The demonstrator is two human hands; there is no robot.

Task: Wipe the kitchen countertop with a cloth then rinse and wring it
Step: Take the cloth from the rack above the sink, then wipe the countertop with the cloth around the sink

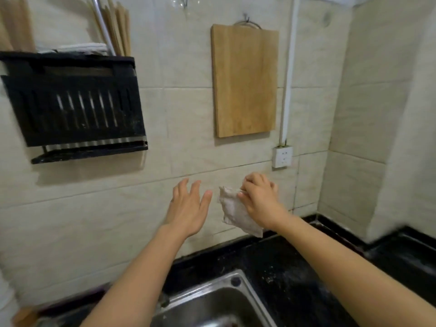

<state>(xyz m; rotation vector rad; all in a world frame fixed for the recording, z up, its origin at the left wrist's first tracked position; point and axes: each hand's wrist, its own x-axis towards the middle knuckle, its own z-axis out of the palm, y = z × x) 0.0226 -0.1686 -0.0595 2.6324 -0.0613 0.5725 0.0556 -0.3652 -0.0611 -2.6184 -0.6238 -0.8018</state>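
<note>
My right hand [260,199] holds a pale grey cloth [236,212] up in the air in front of the tiled wall, fingers curled round its upper edge while the rest hangs down. My left hand [190,205] is raised just left of the cloth, fingers spread and straight, not touching it. Below both arms lie the black countertop [278,263] and the steel sink [212,303] at the bottom middle.
A wooden cutting board [244,80] hangs on the wall above the hands. A black wall rack [73,105] with chopsticks is at upper left. A white socket [282,156] sits right of the cloth. The tiled wall turns a corner at the right.
</note>
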